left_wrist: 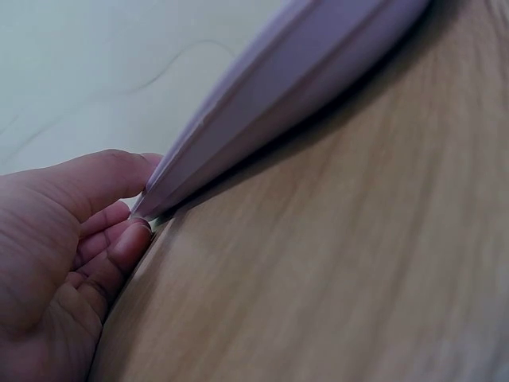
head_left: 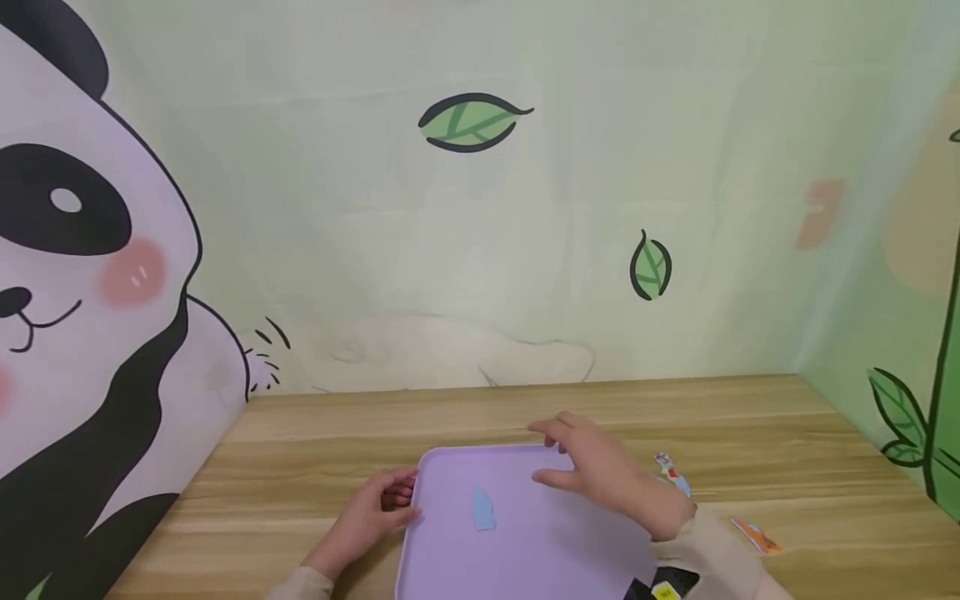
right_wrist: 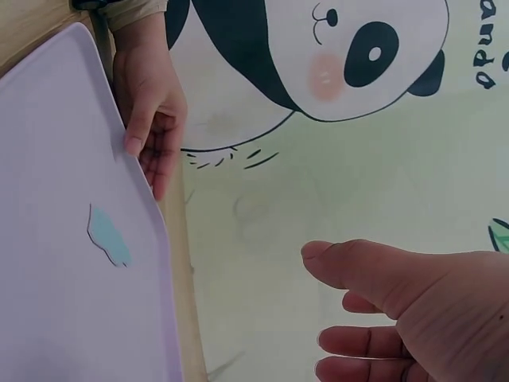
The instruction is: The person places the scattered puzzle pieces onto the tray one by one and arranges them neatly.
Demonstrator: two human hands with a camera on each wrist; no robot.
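A purple tray (head_left: 517,558) lies on the wooden table, with a small light-blue flat piece (head_left: 483,511) on its left part. My left hand (head_left: 369,510) holds the tray's left rim. In the left wrist view the left hand (left_wrist: 71,239) has its thumb on top of the rim and fingertips at the edge beneath. My right hand (head_left: 600,467) hovers over the tray's far right part, fingers spread loosely and holding nothing. The right wrist view shows that hand (right_wrist: 421,310) apart from the tray, thumb and fingers separated.
Right of the tray, a colourful printed piece (head_left: 672,473) lies partly behind the right forearm. An orange piece (head_left: 756,535) sits farther right on the table (head_left: 840,517). Behind the table rises a wall (head_left: 570,250) printed with a panda and leaves.
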